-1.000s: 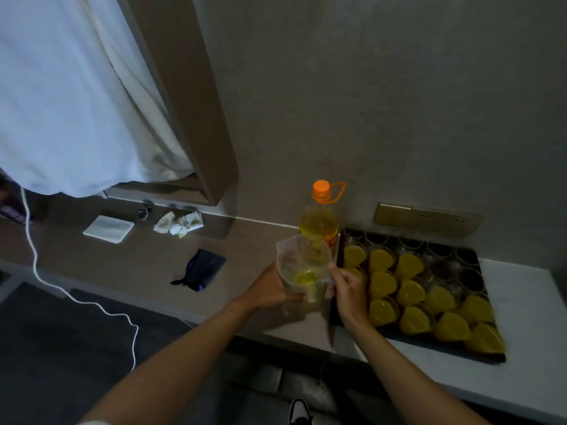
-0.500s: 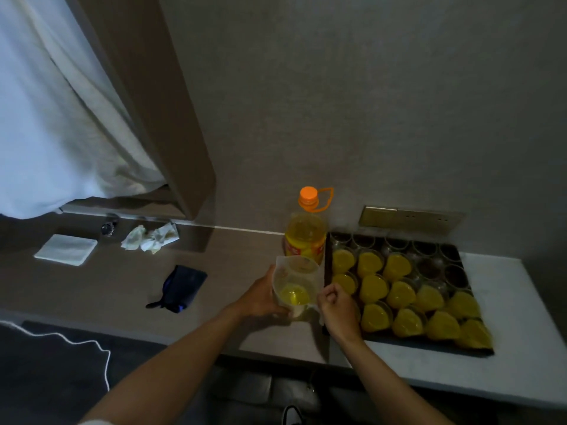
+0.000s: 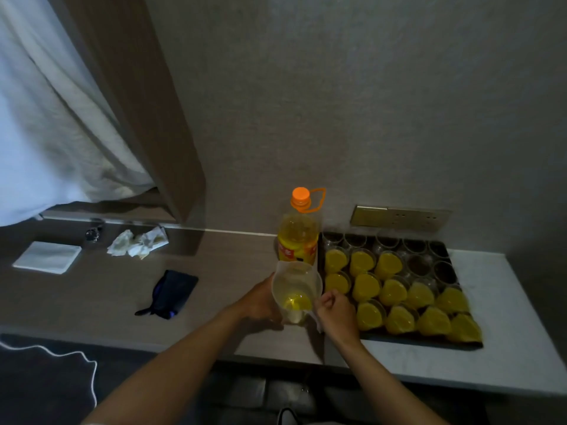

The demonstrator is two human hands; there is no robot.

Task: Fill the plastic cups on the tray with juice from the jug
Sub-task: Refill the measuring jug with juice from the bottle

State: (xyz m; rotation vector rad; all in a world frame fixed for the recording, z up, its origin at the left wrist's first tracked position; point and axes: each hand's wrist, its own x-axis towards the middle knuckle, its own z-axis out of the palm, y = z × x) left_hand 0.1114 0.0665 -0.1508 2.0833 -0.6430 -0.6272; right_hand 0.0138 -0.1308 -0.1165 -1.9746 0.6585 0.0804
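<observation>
Right now you have the jug (image 3: 296, 289) standing on the counter (image 3: 233, 271) at lower centre of the frame, just left of the tray (image 3: 463, 343), with only a shallow pool of juice at its bottom. Your left hand (image 3: 260, 303) wraps the jug's left wall, fingers curled round it, most likely to steady it. Your right hand (image 3: 336, 311) sits at the jug's right side, fingers curled into a loose fist where the handle should be; whether they close round the handle you cannot tell from this angle, since the hand hides it. The bottle (image 3: 298, 233), capped in orange and about full, stands directly behind the jug and touching the tray's left edge, which keeps a refill within easy reach. On the tray, the filled cups (image 3: 392, 294) take up the near rows and the left part of the second row from the back, while the empty cups (image 3: 418, 262) line the back row and the right end of that second row. So the work looks well past halfway, and the jug's low level suggests you will need to top it up from the bottle before reaching the far cups. Mind the reach: pouring into the back row means passing over full cups, so drips or a knocked rim are the risk. Off to the left lie a dark pouch (image 3: 171, 294), crumpled tissues (image 3: 138, 246) and a white napkin (image 3: 47, 256).
</observation>
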